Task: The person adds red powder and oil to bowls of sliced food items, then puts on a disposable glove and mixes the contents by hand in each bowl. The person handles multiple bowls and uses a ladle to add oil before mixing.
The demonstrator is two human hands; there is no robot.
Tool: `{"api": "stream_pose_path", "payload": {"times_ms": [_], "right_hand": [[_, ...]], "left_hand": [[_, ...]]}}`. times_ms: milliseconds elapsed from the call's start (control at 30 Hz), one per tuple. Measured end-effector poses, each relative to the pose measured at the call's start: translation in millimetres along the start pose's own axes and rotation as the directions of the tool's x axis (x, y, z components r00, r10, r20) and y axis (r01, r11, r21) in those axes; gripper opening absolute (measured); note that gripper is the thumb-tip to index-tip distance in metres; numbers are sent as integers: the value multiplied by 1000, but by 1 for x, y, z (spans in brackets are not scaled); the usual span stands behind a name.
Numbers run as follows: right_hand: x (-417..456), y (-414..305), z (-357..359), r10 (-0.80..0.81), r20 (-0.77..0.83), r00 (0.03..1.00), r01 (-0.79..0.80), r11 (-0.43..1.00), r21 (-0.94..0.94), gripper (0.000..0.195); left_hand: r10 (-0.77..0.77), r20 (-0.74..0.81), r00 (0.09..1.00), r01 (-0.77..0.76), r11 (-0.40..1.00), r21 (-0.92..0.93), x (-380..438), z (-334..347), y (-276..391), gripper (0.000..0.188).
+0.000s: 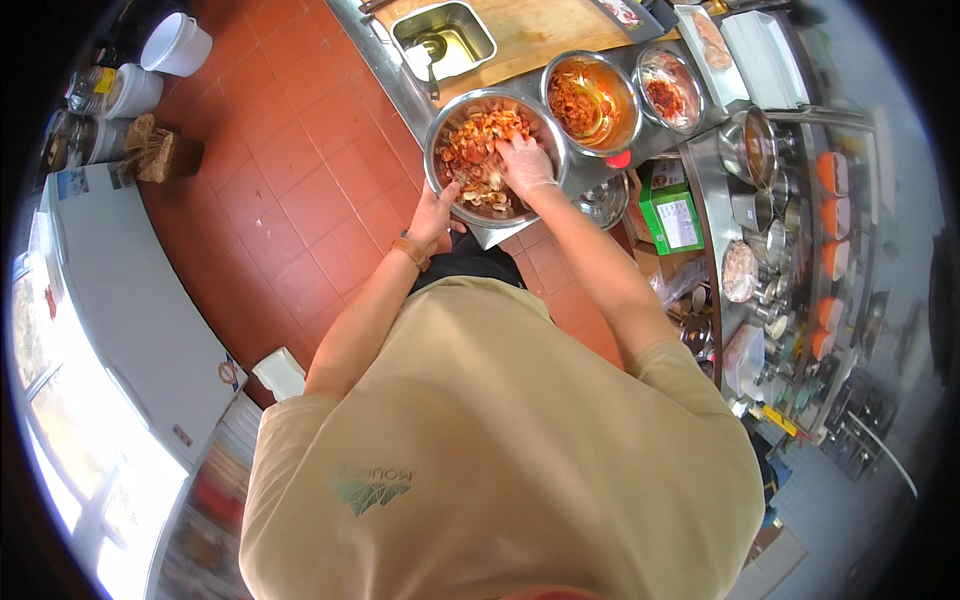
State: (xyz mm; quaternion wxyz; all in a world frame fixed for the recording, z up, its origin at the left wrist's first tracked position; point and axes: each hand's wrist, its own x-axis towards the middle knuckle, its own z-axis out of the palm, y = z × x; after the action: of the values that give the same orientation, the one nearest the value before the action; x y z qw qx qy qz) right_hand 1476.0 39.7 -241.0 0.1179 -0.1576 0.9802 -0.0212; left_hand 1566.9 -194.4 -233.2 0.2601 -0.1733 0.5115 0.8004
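Observation:
A large stainless steel mixing bowl rests at the counter's near end, in front of my body. It holds a mix of chopped, reddish-seasoned pieces, paler toward the near side. My left hand grips the near-left rim, thumb over the edge and fingers underneath. My right hand, in a clear plastic glove, reaches into the mix with its fingertips down among the pieces. Whether those fingers close on any food is hidden. Right of this bowl stands a second steel bowl with orange-red coated food.
A third steel bowl holds pale food topped with red seasoning. Beyond are a wooden board, a square metal container with yellowish liquid and a utensil, and a white tray with meat. Shelving lines the right; a green box sits below.

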Motion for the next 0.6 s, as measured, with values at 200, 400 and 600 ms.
{"api": "stream_pose_path", "payload": {"times_ms": [200, 400, 600], "right_hand": [[8, -20, 15, -105, -29, 994, 109, 945, 307, 48], [29, 1, -79, 57, 173, 983, -90, 977, 191, 93], [58, -73, -63, -99, 332, 938, 87, 995, 52, 95]], "left_hand": [[19, -103, 994, -20, 1000, -8, 2, -1, 11, 51], [197, -136, 971, -186, 979, 88, 15, -4, 17, 61], [300, -168, 939, -251, 933, 259, 39, -20, 3, 62]]}}
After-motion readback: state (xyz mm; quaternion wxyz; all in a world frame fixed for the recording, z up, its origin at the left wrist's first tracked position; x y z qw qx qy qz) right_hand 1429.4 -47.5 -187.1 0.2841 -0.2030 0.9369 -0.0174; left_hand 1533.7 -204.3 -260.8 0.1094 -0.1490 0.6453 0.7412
